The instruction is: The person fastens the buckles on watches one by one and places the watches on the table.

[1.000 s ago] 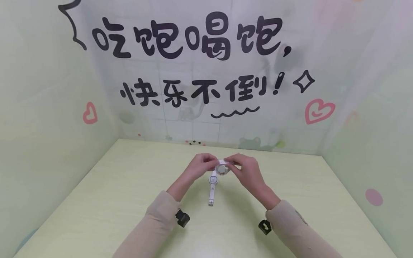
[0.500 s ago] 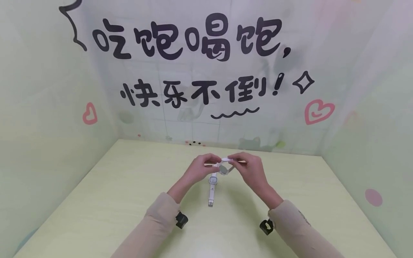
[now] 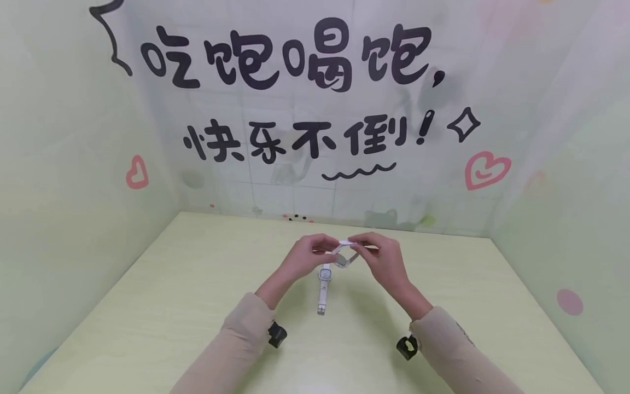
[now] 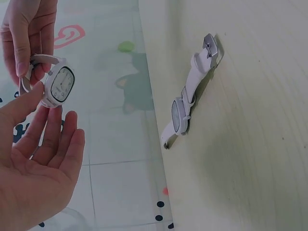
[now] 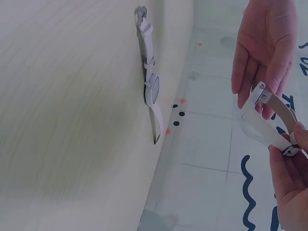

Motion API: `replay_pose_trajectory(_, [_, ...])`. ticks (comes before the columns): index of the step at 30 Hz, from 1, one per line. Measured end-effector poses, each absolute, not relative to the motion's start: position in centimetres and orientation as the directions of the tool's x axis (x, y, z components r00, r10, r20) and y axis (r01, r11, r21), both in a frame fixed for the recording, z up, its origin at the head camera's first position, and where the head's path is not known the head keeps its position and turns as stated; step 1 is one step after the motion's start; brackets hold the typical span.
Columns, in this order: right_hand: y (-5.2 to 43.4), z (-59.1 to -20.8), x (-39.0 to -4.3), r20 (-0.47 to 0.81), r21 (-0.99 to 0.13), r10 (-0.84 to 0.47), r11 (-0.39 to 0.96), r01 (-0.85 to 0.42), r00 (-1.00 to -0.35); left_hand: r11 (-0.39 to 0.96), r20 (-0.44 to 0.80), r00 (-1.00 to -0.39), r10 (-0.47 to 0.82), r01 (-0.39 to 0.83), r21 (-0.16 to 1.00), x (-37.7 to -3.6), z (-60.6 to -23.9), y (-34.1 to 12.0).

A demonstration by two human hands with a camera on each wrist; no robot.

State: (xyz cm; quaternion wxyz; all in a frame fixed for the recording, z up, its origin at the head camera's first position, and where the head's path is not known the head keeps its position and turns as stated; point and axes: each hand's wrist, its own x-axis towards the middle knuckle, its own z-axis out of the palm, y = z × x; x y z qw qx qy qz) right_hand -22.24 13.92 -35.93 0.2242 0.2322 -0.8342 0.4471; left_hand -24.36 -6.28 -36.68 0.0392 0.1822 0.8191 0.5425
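Both hands hold a small white wristwatch (image 3: 341,255) in the air above the pale table (image 3: 197,306). My left hand (image 3: 319,251) pinches it between thumb and fingers by the case (image 4: 59,86). My right hand (image 3: 362,250) pinches the strap (image 5: 263,124) from the other side, and the buckle end (image 5: 260,91) shows by the left fingers. A second white watch (image 3: 324,285) lies flat on the table just below the hands, its straps stretched out and its buckle toward me. Neither hand touches it.
Walls with black lettering and pink hearts (image 3: 486,168) close the table in at the back and on both sides. Beige sleeves (image 3: 236,339) reach in from the near edge, each with a black wrist mount (image 3: 277,334).
Both hands have lifted the held watch slightly and turned it. The watch on the table has not moved.
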Motion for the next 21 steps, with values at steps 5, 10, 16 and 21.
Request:
replay_pose_trajectory(5, [14.02, -35.89, -22.21, 0.586, -0.633, -0.213, 0.483, -0.605, -0.782, 0.333, 0.155, -0.925, 0.348, 0.276, 0.901, -24.35, -36.54, -6.5])
replay_pose_trajectory(10, [14.07, -35.87, -22.46, 0.585, -0.606, -0.252, 0.497, -0.622, -0.771, 0.321, 0.174, -0.928, 0.331, 0.284, 0.904, -24.51, -36.39, -6.64])
replay_pose_trajectory(16, [14.1, -35.84, -22.41, 0.578, -0.551, -0.29, 0.552, -0.627, -0.763, 0.301, 0.201, -0.934, 0.295, 0.29, 0.908, -24.38, -36.35, -6.44])
replay_pose_trajectory(21, [13.98, -35.75, -22.17, 0.583, -0.499, -0.325, 0.579, -0.645, -0.744, 0.313, 0.215, -0.933, 0.29, 0.305, 0.899, -24.1, -36.27, -5.94])
